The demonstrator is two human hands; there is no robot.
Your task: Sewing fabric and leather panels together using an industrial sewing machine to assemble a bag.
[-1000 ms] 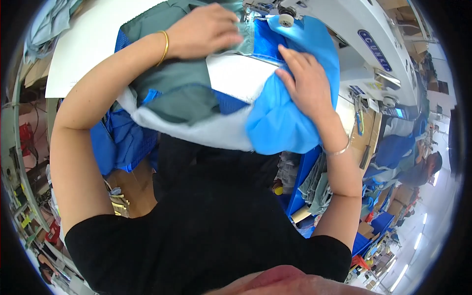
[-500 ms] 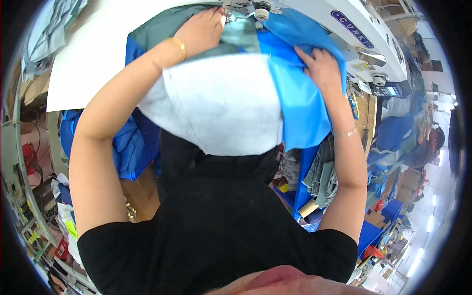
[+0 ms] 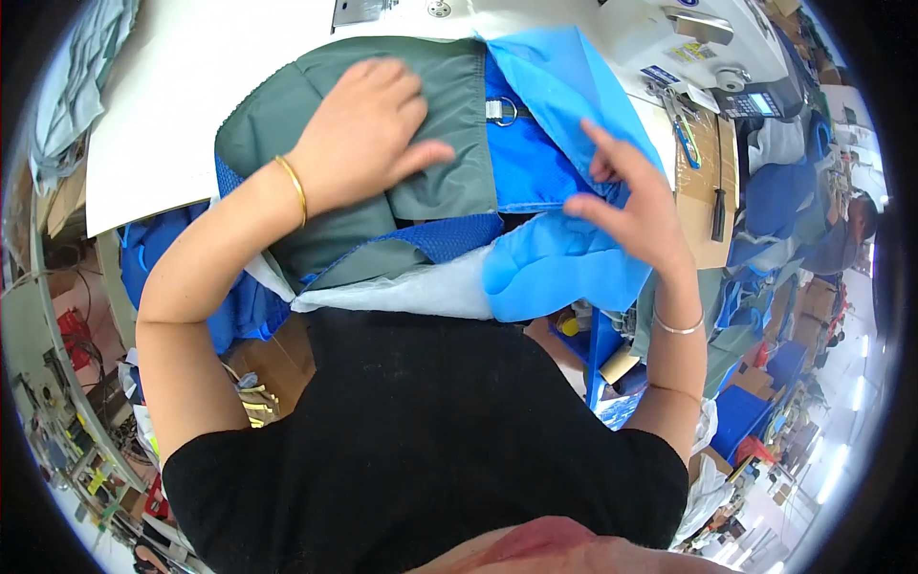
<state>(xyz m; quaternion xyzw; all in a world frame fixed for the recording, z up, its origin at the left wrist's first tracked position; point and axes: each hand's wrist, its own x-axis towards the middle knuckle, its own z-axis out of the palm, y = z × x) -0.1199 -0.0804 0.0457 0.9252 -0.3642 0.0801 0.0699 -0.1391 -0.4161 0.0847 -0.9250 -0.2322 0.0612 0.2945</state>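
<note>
The left grip (image 3: 359, 129) is loosely spread, thumb apart from half-bent fingers, over a grey-green fabric panel (image 3: 440, 96); whether the palm presses the cloth I cannot tell. The right grip (image 3: 631, 196) is wide, thumb and index finger well apart over light-blue fabric (image 3: 564, 77), with no visible pinch.

The panels belong to a layered piece spread on the near part of the tabletop (image 3: 143, 163), its lower edge against the person's front. It looks partly assembled: the grey-green panel meets a bright-blue panel (image 3: 531, 163) along a straight line that appears seamed, and a metal D-ring (image 3: 508, 112) on a pale tab appears already attached there. Still unfinished, it seems, are the folded, loose-looking edges below, where dark-blue mesh (image 3: 430, 237) and white lining (image 3: 411, 292) show; how much remains is not clear.

Beyond it, at the upper right, stands a sewing machine (image 3: 712, 48), its needle out of view. Nearer the right forearm lie turquoise-handled snips (image 3: 687, 142) and a black-handled tool (image 3: 718, 215). More blue fabric (image 3: 229, 297) hangs below the tabletop at left.
</note>
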